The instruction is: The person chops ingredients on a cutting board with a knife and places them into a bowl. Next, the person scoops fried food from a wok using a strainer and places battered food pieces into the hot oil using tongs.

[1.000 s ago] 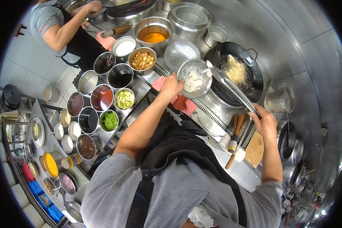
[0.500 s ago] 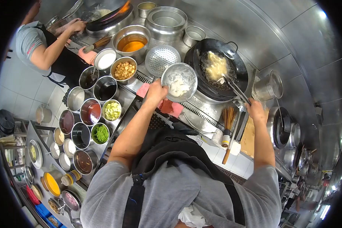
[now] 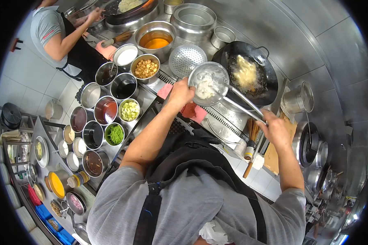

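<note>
My left hand (image 3: 181, 94) is closed on the near-left rim of a steel bowl (image 3: 220, 74) with white, batter-coated pieces (image 3: 205, 86) inside. In my right hand (image 3: 275, 126) is a pair of long metal tongs (image 3: 244, 101), gripped near the end. The tongs reach left, their tips at the bowl's right side; whether they pinch a piece I cannot make out. Just beyond, a black wok (image 3: 270, 72) holds bubbling oil with pale yellow battered pieces (image 3: 244, 73) frying in it. A perforated steel strainer (image 3: 183, 57) lies behind the bowl, partly covered by it.
Pots of sauces and a pot of diced golden pieces (image 3: 145, 68) crowd the left. A bamboo brush (image 3: 251, 136) and a wooden-handled tool (image 3: 247, 170) lie near my right forearm. At upper left a co-worker (image 3: 55, 36) stands by another wok (image 3: 137, 13).
The tongs have moved left from the wok to the bowl. The flame at the co-worker's wok no longer shows. The whole view has shifted slightly.
</note>
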`<state>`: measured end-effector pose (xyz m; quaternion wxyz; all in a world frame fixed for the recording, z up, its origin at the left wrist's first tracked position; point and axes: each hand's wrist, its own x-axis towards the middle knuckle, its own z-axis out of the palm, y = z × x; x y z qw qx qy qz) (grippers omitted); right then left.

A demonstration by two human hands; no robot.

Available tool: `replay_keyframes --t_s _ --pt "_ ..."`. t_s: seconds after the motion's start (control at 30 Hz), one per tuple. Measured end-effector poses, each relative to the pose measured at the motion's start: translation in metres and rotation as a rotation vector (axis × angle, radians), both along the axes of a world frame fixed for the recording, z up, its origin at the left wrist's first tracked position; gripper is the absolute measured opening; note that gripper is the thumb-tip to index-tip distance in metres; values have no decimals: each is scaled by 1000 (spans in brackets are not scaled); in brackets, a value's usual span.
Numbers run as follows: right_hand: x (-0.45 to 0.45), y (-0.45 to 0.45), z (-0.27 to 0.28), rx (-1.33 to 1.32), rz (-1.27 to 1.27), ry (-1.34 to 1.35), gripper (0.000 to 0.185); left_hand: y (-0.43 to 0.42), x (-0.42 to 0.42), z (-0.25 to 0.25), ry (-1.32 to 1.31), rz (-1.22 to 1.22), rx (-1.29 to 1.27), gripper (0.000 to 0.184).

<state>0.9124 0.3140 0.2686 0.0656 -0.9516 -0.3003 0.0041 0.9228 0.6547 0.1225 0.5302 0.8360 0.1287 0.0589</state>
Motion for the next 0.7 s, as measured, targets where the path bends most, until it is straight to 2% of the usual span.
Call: replay_keyframes --t_s 0.13,0.23,0.4,0.53,0.7 --pt "5 10 -15 -6 -19 97 36 -8 -3 7 -140 12 184 35" --pt "9 9 -19 64 39 49 36 -6 -1 -7 -48 2 45 35" --pt "10 -3 -4 178 -57 73 33 -1 -4 -3 56 15 -107 32" --pt "10 -12 16 272 -183 90 34 4 -3 -9 -2 23 -78 31" --pt "22 -35 31 272 -302 56 35 9 -3 -15 97 42 -126 34"
